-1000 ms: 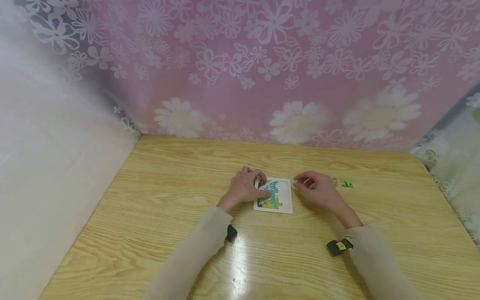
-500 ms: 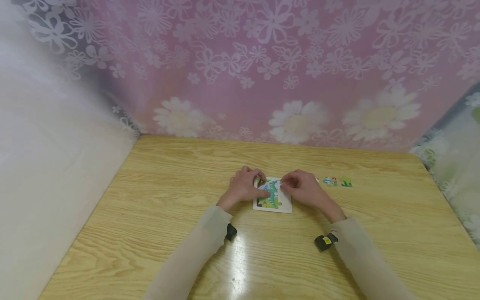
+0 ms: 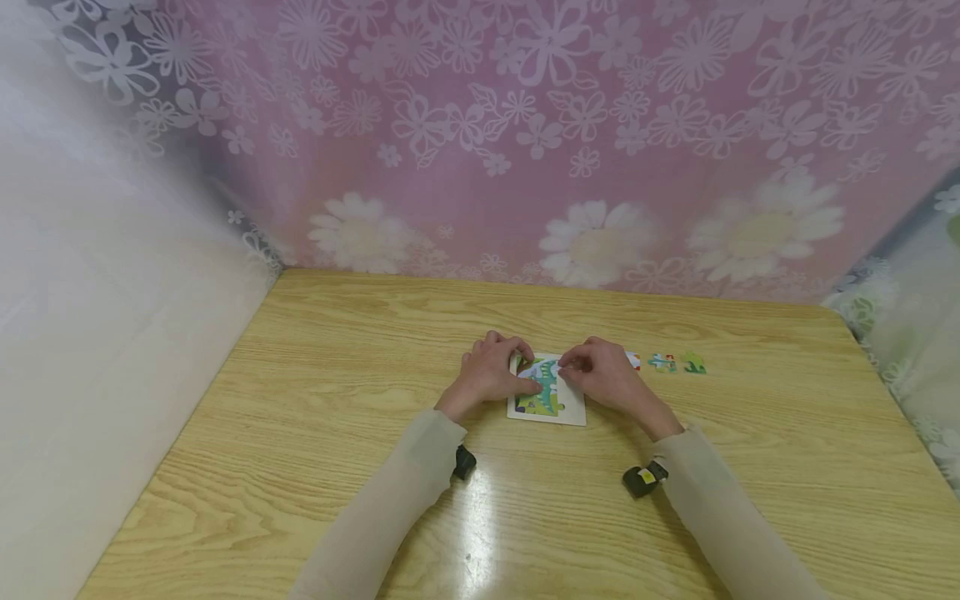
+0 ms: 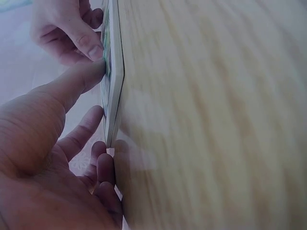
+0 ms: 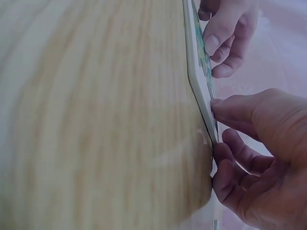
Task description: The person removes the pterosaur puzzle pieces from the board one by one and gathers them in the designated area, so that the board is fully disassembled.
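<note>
A shallow white puzzle board [image 3: 572,408] lies on the table with part of a green dinosaur picture [image 3: 542,403] filled in on its left. My left hand [image 3: 491,372] holds the board's left side, thumb flat on the picture. In the left wrist view the other fingers [image 4: 81,136] bend about the board's corner. My right hand [image 3: 603,375] reaches over the board's upper right, thumb and forefinger pinched together at the picture's edge. A small puzzle piece seems to be between them, mostly hidden. In the right wrist view the right thumb [image 5: 235,106] touches the board's face.
Right of the right hand lie loose puzzle pieces in a row: a red and white one [image 3: 634,361], partly covered, a blue one [image 3: 662,362] and a green one [image 3: 695,363]. A floral curtain [image 3: 480,150] hangs behind the wood-grain table [image 3: 337,333].
My right hand has moved left from beside the board onto its upper right, uncovering the loose pieces behind it. The left hand has stayed in place on the board.
</note>
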`<state>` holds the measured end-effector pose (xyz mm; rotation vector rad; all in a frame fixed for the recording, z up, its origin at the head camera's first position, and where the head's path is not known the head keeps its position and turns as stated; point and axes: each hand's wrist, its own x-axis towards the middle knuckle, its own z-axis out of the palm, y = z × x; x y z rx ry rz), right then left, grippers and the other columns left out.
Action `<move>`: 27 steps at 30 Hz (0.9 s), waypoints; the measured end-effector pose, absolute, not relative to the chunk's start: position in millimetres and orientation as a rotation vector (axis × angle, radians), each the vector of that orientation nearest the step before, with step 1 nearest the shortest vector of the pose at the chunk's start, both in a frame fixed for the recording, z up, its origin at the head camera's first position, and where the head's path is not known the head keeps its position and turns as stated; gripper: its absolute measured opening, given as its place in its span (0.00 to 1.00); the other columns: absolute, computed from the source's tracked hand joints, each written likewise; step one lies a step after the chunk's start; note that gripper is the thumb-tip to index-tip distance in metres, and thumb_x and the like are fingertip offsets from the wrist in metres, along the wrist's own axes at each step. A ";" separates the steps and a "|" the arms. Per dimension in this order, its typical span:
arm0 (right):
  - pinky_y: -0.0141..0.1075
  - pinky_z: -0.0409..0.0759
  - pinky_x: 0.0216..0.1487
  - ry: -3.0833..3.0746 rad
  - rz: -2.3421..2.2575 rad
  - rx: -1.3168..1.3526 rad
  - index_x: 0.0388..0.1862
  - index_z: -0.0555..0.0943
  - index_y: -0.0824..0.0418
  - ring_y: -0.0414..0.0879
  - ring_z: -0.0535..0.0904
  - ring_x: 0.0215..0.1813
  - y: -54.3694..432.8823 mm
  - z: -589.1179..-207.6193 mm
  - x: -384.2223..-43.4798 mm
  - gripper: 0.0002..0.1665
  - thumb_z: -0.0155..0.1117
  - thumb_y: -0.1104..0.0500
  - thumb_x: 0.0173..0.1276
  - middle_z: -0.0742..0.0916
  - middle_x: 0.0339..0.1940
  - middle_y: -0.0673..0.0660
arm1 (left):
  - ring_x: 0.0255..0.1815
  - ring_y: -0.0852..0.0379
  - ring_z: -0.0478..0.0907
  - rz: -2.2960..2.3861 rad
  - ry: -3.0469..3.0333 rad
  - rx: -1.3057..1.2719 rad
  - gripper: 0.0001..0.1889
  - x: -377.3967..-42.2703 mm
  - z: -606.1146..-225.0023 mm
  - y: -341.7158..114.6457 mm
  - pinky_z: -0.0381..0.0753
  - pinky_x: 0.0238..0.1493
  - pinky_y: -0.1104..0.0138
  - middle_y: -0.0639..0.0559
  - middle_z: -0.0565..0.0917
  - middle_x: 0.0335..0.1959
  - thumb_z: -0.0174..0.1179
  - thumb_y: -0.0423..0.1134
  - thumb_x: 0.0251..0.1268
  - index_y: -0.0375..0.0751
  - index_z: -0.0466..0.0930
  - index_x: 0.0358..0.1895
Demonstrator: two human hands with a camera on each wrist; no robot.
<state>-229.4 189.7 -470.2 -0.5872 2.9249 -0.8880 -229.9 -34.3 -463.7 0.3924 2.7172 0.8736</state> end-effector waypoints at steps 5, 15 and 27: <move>0.38 0.73 0.38 2.917 -0.914 -0.563 0.39 0.90 0.59 0.44 0.77 0.35 188.5 -473.9 -232.1 0.06 0.70 0.60 0.68 0.84 0.34 0.56 | 0.53 0.46 0.67 0.866 2.716 0.382 0.21 -230.1 -462.8 -34.4 0.63 0.51 0.55 0.49 0.72 0.58 0.73 0.58 0.58 0.59 0.81 0.52; 0.37 0.71 0.39 2.829 -0.994 -0.440 0.41 0.87 0.60 0.45 0.77 0.36 186.3 -469.7 -232.2 0.08 0.65 0.58 0.71 0.87 0.34 0.54 | 0.53 0.48 0.66 0.860 2.710 0.356 0.20 -231.4 -463.4 -33.1 0.61 0.50 0.57 0.51 0.71 0.56 0.73 0.59 0.58 0.61 0.80 0.51; 0.37 0.74 0.38 2.804 -0.988 -0.343 0.39 0.85 0.60 0.45 0.78 0.34 178.9 -465.8 -231.2 0.10 0.67 0.53 0.71 0.88 0.33 0.54 | 0.54 0.47 0.67 0.857 2.709 0.353 0.21 -230.0 -461.4 -33.2 0.62 0.51 0.55 0.50 0.71 0.59 0.72 0.58 0.59 0.60 0.80 0.53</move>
